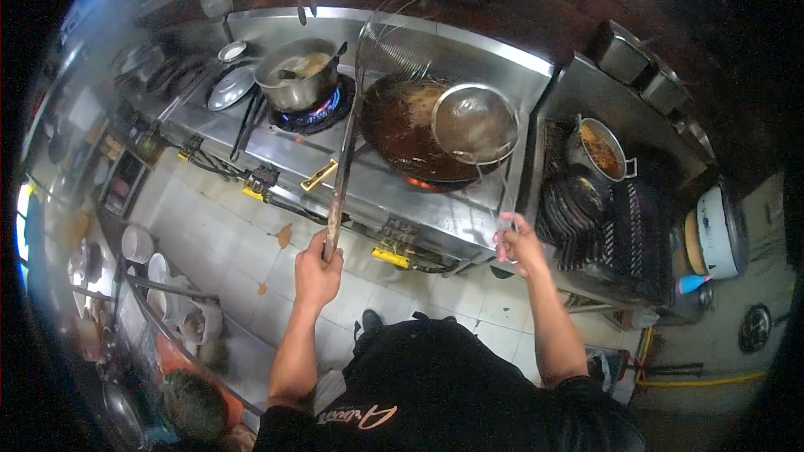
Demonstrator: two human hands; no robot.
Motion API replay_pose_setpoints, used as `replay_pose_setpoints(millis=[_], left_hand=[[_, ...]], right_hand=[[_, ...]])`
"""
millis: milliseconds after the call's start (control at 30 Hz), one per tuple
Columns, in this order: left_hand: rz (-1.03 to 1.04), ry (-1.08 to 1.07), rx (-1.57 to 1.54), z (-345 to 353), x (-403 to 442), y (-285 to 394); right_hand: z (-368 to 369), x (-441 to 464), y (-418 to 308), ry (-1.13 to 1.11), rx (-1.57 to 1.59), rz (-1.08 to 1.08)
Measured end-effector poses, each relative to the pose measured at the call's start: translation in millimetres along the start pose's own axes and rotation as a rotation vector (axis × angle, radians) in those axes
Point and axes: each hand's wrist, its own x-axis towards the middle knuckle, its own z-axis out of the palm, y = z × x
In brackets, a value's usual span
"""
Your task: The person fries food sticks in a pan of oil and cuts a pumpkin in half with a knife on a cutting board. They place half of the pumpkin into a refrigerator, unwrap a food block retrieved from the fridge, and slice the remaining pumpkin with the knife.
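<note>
My left hand [319,269] is wrapped round the lower end of a long handle [342,176], which runs up to a wire basket skimmer [400,48] tilted over the back of a big dark wok [394,130]. Brownish, bubbling liquid shows in the wok. My right hand [519,244] is closed on the thin handle of a round mesh strainer [476,123], whose bowl lies over the wok's right side. Flame glows orange under the wok's front edge.
Left of the wok, a steel pot [295,84] sits over a blue flame, beside a lid [232,87]. A smaller pan of food [602,149] stands on the right-hand stove. Yellow valve handles [390,259] line the stove's front. Another person's head [199,402] is at lower left.
</note>
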Motion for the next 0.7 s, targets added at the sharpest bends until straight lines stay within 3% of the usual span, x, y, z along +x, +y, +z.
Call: replay_pose_setpoints(millis=[167, 333, 567, 700], left_hand=[[0.118, 0.060, -0.110, 15.4, -0.7, -16.1], [0.073, -0.020, -0.087, 18.7, 0.5, -9.9], [0.013, -0.099, -0.174, 37.2, -2.3, -4.6], [0.101, -0.091, -0.305, 50.0, -8.1, 10.0]], right_hand=[[1.3, -4.1, 22.2, 0.010, 0.065, 0.058], [7.8, -10.8, -4.5, 0.013, 0.138, -0.013], [-10.0, -8.0, 18.1, 0.076, 0.190, 0.011], [-43.6, -40.9, -50.3, 0.130, 0.112, -0.170]])
